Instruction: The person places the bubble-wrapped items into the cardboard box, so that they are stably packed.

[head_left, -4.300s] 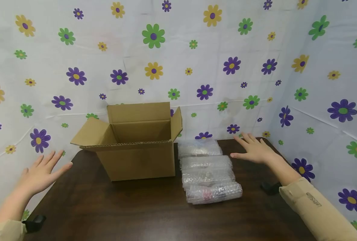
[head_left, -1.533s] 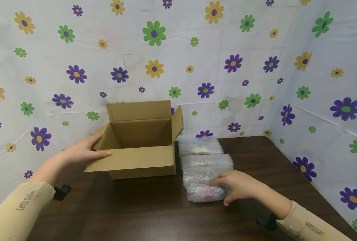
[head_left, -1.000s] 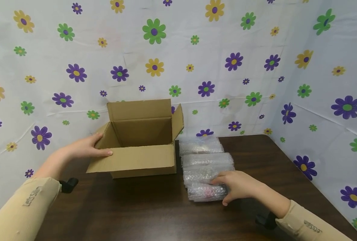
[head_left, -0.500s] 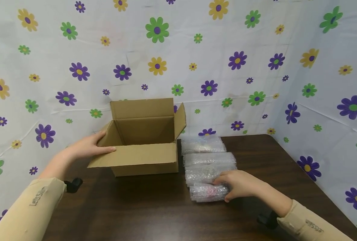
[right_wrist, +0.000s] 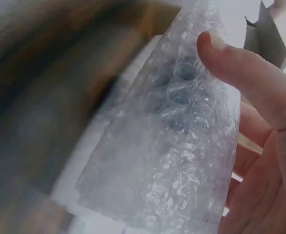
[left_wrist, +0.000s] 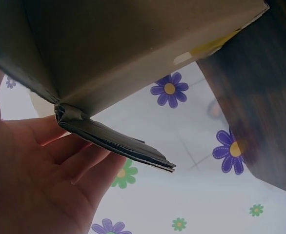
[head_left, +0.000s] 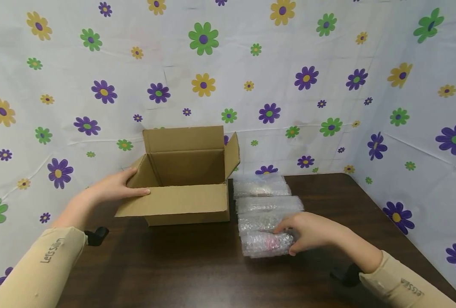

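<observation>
White cloth with printed flowers (head_left: pixel 228 100) is hung behind and at the right of the dark wooden bench (head_left: pixel 189 265). Compared with the earliest head view, where both hands are held spread in the air, the hands are now brought to the things. By the left hand (head_left: pixel 116 187) the open cardboard box (head_left: pixel 193 164) is held at its near left corner, with the thumb laid on the near flap (head_left: pixel 174 201), which is turned outward. By the right hand (head_left: pixel 309 231) the nearest bubble-wrapped roll (head_left: pixel 262 244) is gripped at its right end, the fingers being parted only by the roll's width. So the box is judged to be steadied and one roll secured; whether it is lifted cannot be told. Three other rolls (head_left: pixel 266 204) are seen behind it, beside the box.
</observation>
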